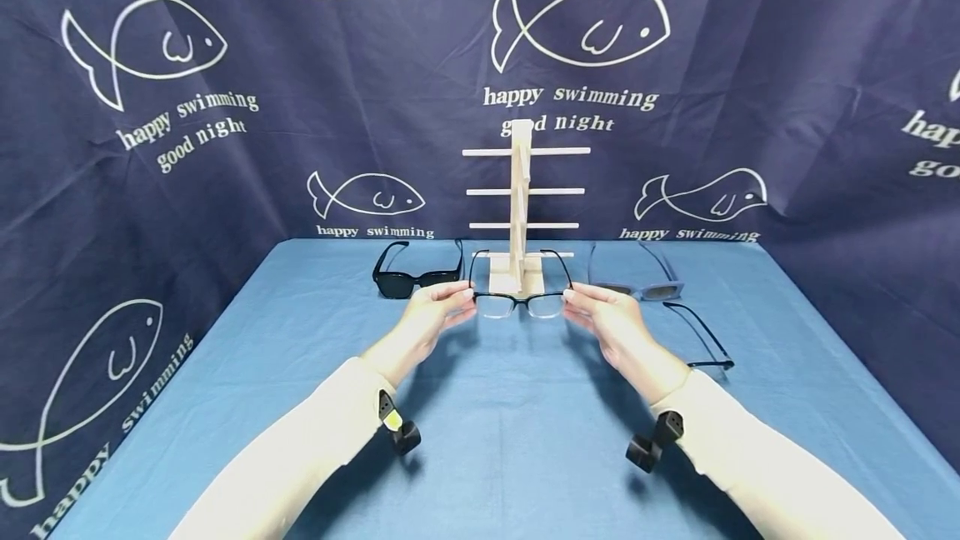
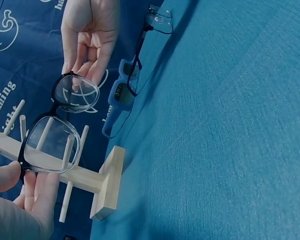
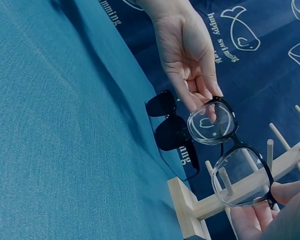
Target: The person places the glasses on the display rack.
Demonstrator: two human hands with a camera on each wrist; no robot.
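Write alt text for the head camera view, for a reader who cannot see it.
Two hands, left hand and right hand, hold clear-lens black glasses by the frame ends above a blue table. A bare wooden rack stands behind, with black sunglasses to its left and blue sunglasses to its right.

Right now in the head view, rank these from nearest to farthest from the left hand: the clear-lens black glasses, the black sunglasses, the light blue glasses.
1. Clear-lens black glasses: pinched by the left hand.
2. Black sunglasses: on the table just behind it.
3. Light blue glasses: far side, right of the wooden rack.
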